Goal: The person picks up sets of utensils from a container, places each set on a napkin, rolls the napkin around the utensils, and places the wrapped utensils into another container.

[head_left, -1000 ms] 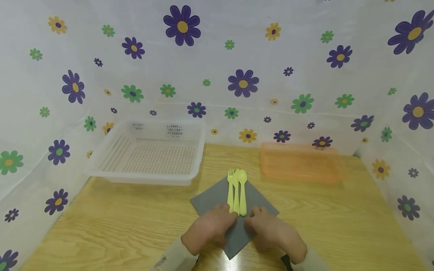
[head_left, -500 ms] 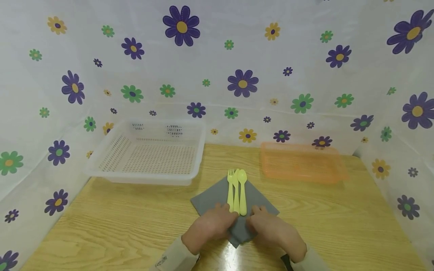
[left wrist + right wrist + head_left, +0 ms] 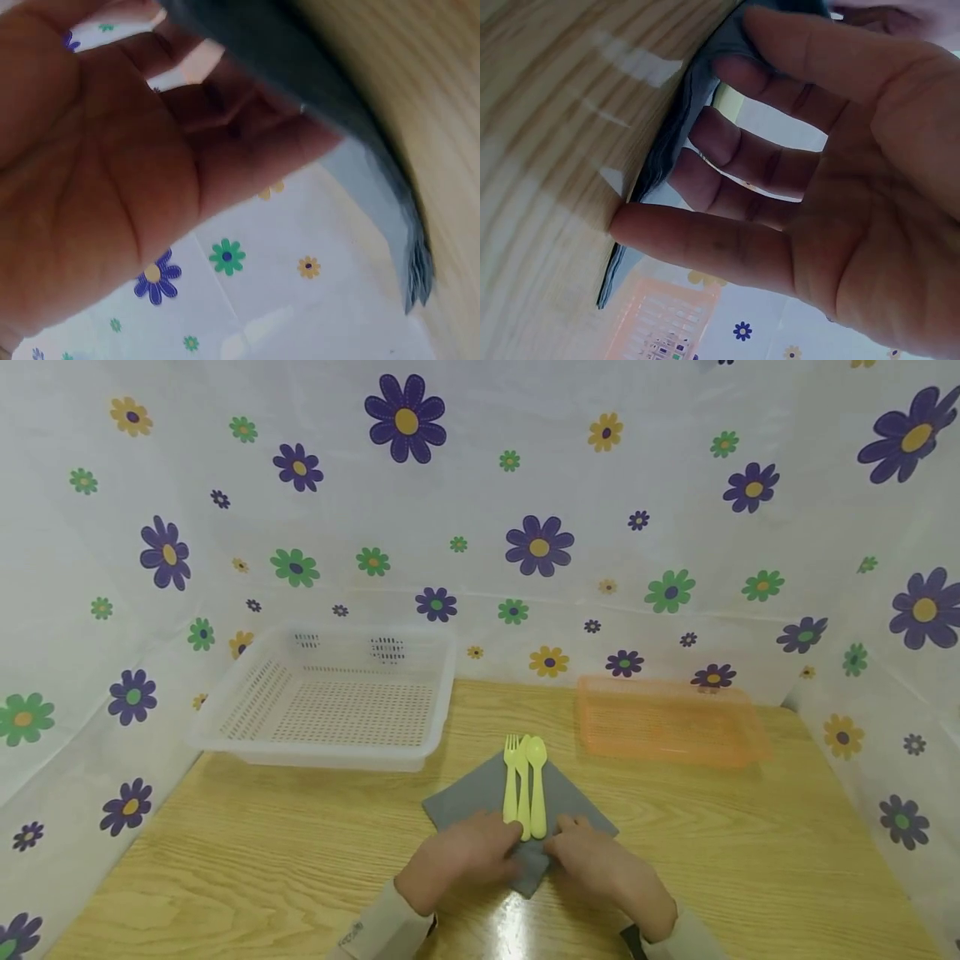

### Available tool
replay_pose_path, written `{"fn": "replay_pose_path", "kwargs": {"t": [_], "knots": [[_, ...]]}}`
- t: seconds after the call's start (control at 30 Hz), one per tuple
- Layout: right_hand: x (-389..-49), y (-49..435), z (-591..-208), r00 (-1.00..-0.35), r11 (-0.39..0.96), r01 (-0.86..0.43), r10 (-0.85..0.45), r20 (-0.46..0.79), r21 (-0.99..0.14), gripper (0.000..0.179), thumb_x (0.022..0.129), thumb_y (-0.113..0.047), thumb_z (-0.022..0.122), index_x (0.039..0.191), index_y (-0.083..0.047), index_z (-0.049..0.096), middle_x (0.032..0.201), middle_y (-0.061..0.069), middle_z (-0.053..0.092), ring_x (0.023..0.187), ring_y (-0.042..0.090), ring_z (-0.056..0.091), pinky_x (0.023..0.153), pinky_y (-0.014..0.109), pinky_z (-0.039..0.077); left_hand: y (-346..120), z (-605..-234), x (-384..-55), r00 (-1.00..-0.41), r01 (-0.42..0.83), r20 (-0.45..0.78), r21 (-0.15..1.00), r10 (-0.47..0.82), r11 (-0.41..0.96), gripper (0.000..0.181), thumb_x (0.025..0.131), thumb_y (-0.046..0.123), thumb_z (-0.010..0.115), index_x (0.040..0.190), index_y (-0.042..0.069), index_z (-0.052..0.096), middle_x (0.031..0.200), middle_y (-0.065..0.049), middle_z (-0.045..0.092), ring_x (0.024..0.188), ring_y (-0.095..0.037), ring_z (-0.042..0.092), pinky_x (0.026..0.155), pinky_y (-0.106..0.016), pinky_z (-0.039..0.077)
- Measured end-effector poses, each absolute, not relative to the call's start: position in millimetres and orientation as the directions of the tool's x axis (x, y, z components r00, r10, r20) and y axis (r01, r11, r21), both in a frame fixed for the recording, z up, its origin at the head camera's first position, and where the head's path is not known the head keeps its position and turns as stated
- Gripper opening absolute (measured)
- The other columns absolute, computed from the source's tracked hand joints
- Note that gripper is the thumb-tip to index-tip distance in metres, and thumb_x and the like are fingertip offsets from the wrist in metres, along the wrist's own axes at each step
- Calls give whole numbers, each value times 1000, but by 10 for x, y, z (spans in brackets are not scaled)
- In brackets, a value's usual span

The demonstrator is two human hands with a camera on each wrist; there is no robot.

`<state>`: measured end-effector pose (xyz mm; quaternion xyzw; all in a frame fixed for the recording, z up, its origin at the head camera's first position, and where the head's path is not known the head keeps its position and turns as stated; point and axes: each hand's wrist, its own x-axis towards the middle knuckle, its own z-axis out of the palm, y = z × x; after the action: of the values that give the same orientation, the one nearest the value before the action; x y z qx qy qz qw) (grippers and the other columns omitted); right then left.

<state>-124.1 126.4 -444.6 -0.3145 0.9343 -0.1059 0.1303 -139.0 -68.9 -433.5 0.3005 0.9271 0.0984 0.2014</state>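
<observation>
A grey cloth napkin [image 3: 573,800] lies cornerwise on the wooden table, its near corner partly drawn up. On it, side by side, rest a pale yellow-green fork [image 3: 511,781], a knife [image 3: 523,789] and a spoon [image 3: 537,777], handles toward me. My left hand [image 3: 467,850] holds the napkin's near left part, close by the fork and knife handle ends. Opposite, my right hand [image 3: 606,864] pinches the near right part; thumb and fingers take the cloth's edge in the right wrist view. In the left wrist view, fingers meet the napkin edge, and the thumb is mostly cut off.
A white perforated basket [image 3: 318,756] stands at the back left of the table [image 3: 247,860]. At the back right is a shallower orange basket [image 3: 667,752]. A white flower-patterned sheet [image 3: 465,468] encloses the back and sides.
The napkin's near corner has been drawn up away from me, so less cloth hangs toward the front. My left hand has shifted slightly left; the cutlery stays put.
</observation>
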Motion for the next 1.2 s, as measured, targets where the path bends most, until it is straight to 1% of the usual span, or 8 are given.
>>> {"fn": "replay_pose_path", "kwargs": {"t": [0.13, 0.23, 0.3, 0.47, 0.57, 0.77, 0.9, 1.2], "knots": [[-1255, 1269, -4462, -774, 778, -557, -613, -157, -291, 13, 89, 3, 66, 97, -5, 73, 85, 2, 48, 80, 19, 43, 69, 34, 44, -774, -4318, -1428, -699, 501, -338, 398, 630, 769, 41, 72, 30, 89, 93, 15, 57, 82, 6, 52, 73, -8, 46, 63, -24, 41], [-1273, 1287, -4466, -764, 757, -572, -631, -131, -316, 12, 89, 2, 64, 95, -4, 73, 83, 2, 50, 78, 19, 46, 68, 33, 44, -800, -4292, -1439, -680, 517, -355, 388, 642, 763, 54, 62, 26, 95, 101, 16, 59, 92, 4, 56, 82, -10, 50, 71, -25, 44], [-1295, 1306, -4469, -748, 730, -600, -657, -93, -327, 12, 89, 2, 63, 95, -4, 72, 81, 2, 53, 76, 19, 50, 67, 32, 46, -797, -4281, -1442, -677, 537, -364, 351, 640, 767, 57, 61, 23, 95, 103, 17, 58, 96, 3, 56, 88, -11, 53, 75, -26, 46], [-1342, 1360, -4481, -726, 681, -630, -687, -28, -373, 10, 91, 1, 60, 88, -3, 68, 75, 0, 55, 70, 11, 52, 62, 28, 46, -782, -4287, -1465, -683, 573, -337, 304, 649, 761, 38, 72, 5, 84, 96, 14, 57, 91, 2, 58, 87, -12, 57, 77, -27, 49], [-1353, 1376, -4495, -732, 682, -620, -681, -27, -388, 11, 93, 0, 59, 86, -3, 67, 74, 0, 54, 68, 9, 49, 60, 27, 45, -799, -4295, -1477, -689, 563, -305, 347, 658, 750, 25, 81, -5, 72, 89, 12, 55, 85, 2, 56, 81, -10, 54, 75, -26, 48], [-1365, 1378, -4509, -751, 698, -597, -659, -28, -395, 18, 94, -3, 60, 77, -7, 60, 71, -1, 51, 64, 9, 45, 57, 27, 42, -867, -4331, -1504, -717, 520, -268, 409, 643, 750, 16, 95, -1, 57, 83, 10, 54, 78, 2, 51, 72, -9, 46, 70, -28, 46], [-1372, 1373, -4500, -785, 733, -540, -616, -67, -413, 23, 95, -5, 58, 73, -10, 54, 71, -1, 48, 64, 11, 44, 57, 31, 42, -882, -4333, -1518, -730, 517, -261, 393, 631, 760, 17, 99, 4, 54, 83, 10, 54, 76, 2, 50, 71, -10, 48, 69, -30, 46], [-1379, 1360, -4510, -834, 781, -452, -541, -105, -431, 27, 95, -7, 55, 69, -12, 50, 67, -1, 45, 61, 13, 43, 56, 33, 41, -912, -4295, -1580, -760, 481, -238, 420, 604, 770, 8, 97, 6, 59, 89, 6, 56, 77, -1, 52, 76, -15, 52, 72, -34, 48]]}}
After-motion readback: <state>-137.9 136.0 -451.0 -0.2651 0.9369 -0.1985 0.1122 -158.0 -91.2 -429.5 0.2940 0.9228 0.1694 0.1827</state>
